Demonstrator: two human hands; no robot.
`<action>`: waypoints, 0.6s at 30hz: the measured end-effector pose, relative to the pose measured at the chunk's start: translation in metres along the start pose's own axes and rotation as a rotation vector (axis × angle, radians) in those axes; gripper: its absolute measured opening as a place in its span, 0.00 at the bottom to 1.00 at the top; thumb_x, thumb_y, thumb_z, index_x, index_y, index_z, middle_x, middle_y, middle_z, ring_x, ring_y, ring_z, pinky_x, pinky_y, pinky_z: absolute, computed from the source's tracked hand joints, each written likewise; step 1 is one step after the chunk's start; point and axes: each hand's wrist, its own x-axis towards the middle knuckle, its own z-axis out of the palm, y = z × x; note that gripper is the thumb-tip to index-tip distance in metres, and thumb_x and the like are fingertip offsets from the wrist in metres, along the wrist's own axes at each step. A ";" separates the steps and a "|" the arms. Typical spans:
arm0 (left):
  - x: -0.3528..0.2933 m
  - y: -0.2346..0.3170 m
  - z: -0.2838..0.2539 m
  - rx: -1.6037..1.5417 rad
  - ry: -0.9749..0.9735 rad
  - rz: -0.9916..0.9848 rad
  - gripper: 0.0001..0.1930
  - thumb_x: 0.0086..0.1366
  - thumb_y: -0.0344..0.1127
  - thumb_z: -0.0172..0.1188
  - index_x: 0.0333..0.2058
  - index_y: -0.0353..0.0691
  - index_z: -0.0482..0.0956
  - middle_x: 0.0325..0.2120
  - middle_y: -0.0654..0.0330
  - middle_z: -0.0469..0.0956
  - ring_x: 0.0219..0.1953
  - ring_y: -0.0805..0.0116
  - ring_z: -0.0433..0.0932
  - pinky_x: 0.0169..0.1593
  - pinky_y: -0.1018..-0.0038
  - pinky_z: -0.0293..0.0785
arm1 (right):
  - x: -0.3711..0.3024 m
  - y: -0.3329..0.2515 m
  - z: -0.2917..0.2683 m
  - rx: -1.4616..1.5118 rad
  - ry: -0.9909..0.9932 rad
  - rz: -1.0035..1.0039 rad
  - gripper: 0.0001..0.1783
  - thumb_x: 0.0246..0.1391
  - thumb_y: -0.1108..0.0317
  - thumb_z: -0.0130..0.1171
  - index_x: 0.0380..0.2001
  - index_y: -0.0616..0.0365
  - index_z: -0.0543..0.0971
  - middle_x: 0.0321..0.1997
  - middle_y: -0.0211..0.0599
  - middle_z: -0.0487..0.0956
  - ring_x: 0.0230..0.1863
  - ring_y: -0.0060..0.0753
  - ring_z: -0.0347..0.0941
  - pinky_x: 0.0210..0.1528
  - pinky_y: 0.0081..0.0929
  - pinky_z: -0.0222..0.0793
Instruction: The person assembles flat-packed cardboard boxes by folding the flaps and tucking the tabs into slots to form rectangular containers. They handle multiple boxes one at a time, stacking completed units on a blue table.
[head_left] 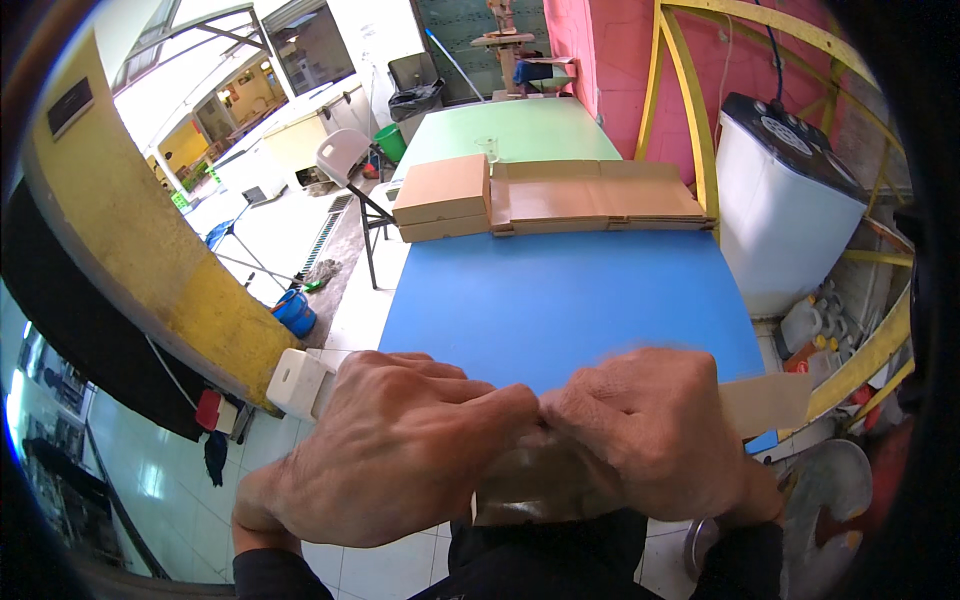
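Observation:
My left hand [410, 450] and my right hand [655, 430] are both closed, knuckles up, their thumbs and fingertips nearly meeting in front of my body. What they pinch is hidden behind the fingers. Just below and between them shows a shiny brownish sheet [540, 490], partly covered by the hands; its kind is unclear. A tan cardboard flap [768, 403] sticks out past my right hand, over the near right corner of the blue table [560, 300]. The right hand is slightly blurred.
Across the table's far end lie a closed cardboard box stack [443, 196] and flat folded cardboard [600, 195]. Behind stands a green table [530, 130] with a clear cup [487, 149]. A washing machine [785, 210] and yellow metal frame [690, 100] are right; a white stool [298, 385] is left.

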 end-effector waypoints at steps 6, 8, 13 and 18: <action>-0.008 -0.011 -0.004 -0.014 0.039 -0.077 0.08 0.48 0.22 0.64 0.29 0.39 0.80 0.22 0.59 0.83 0.25 0.61 0.83 0.32 0.66 0.78 | -0.026 0.010 -0.014 -0.110 -0.109 0.219 0.08 0.40 0.76 0.61 0.28 0.58 0.80 0.26 0.38 0.79 0.28 0.44 0.78 0.30 0.35 0.73; -0.007 -0.012 -0.005 -0.067 0.094 -0.150 0.06 0.48 0.19 0.61 0.25 0.36 0.81 0.23 0.55 0.83 0.25 0.60 0.84 0.32 0.68 0.78 | -0.037 0.021 -0.018 -0.117 -0.103 0.277 0.09 0.40 0.79 0.59 0.29 0.57 0.80 0.26 0.40 0.78 0.29 0.46 0.78 0.31 0.35 0.73; -0.014 -0.028 -0.011 -0.007 0.197 -0.204 0.03 0.55 0.24 0.61 0.24 0.36 0.81 0.18 0.57 0.80 0.19 0.66 0.79 0.29 0.72 0.73 | -0.057 0.052 -0.036 -0.115 -0.128 0.356 0.10 0.44 0.83 0.56 0.31 0.61 0.80 0.27 0.43 0.80 0.31 0.44 0.80 0.34 0.33 0.74; -0.032 -0.096 -0.030 0.025 0.325 -0.381 0.15 0.70 0.40 0.58 0.27 0.36 0.81 0.17 0.66 0.76 0.17 0.79 0.72 0.25 0.78 0.65 | -0.058 0.091 -0.057 -0.117 0.117 0.484 0.09 0.58 0.77 0.56 0.41 0.64 0.81 0.38 0.40 0.85 0.40 0.29 0.82 0.45 0.28 0.75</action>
